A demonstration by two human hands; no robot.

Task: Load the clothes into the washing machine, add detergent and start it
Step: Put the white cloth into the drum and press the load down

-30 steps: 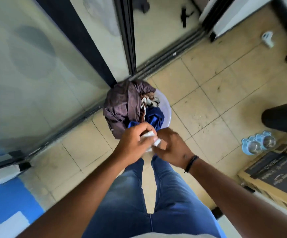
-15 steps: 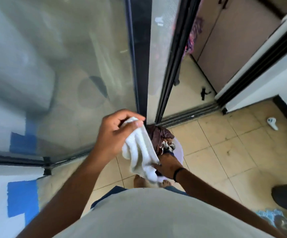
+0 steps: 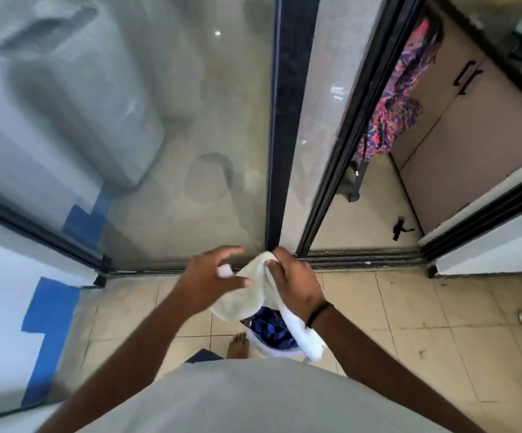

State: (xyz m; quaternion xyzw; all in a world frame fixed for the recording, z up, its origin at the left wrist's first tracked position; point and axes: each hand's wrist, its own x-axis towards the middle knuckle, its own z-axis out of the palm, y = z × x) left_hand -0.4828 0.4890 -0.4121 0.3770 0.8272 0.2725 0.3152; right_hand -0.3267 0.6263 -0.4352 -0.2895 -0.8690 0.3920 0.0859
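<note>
- At ten o'clock, behind the frosted sliding glass door [image 3: 159, 135], stands a pale, blurred box-like shape [image 3: 75, 98], probably the white washing machine; it is too hazy to be sure.
- The left hand [image 3: 213, 276], just left of centre, has its fingers spread and loosely bent; a bit of white shows at the fingertips, but I cannot tell whether it pinches the cloth or only brushes it.
- The white terry towel [image 3: 253, 295] hangs at centre between the two hands, above the basin.
- The right hand [image 3: 297, 282], at one o'clock of centre, grips the towel's top corner with curled fingers.
- At six o'clock on the tiled floor sits the round white plastic basin [image 3: 269, 350] with dark blue clothes [image 3: 269, 328] inside, beside a bare foot [image 3: 238, 345].
- Judged step: loading is barely begun, with one piece lifted out and the rest waiting.
- The next move probably calls for carrying the towel through the open doorway [image 3: 375, 198] at one o'clock and round to the machine.
</note>
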